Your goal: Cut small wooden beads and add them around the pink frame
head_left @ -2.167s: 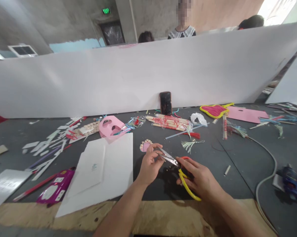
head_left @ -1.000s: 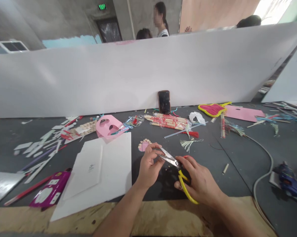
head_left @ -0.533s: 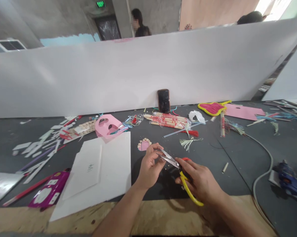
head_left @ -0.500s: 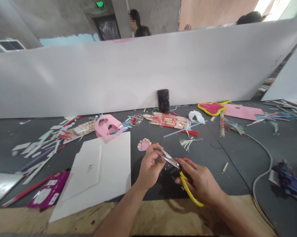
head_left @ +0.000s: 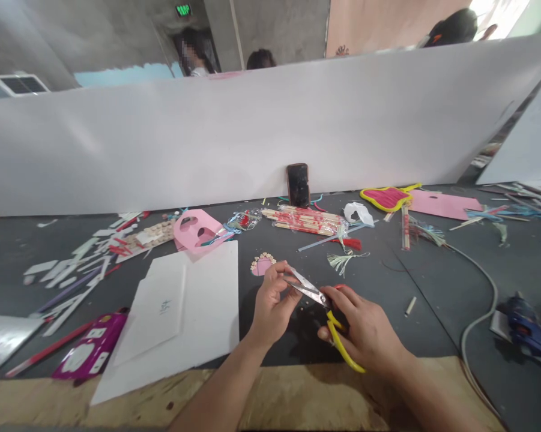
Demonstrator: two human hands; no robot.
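Observation:
My right hand (head_left: 364, 327) grips yellow-handled scissors (head_left: 337, 342), its fingers through the loops. The blades are parted and point up and left, their tips at the fingers of my left hand (head_left: 272, 303). Those left fingers are pinched together beside the blades; whatever they hold is too small or hidden to name. Just beyond the left fingertips lies a small pink piece (head_left: 262, 266) edged with pale beads or bits. A few tiny pale scraps lie on the dark table below the blades.
White sheets (head_left: 211, 312) lie to the left, near a purple packet (head_left: 90, 348). Wrapped sticks (head_left: 304, 219) and a leaning phone (head_left: 298, 185) stand along the white partition (head_left: 207, 144). A blue glue gun (head_left: 529, 330) and its cable (head_left: 466, 336) are at right; people are beyond the partition.
The scissors' handles have drawn slightly closer together, with the right hand shifting a little. My left hand stays nearly in place. Behind the partition, a person has moved left.

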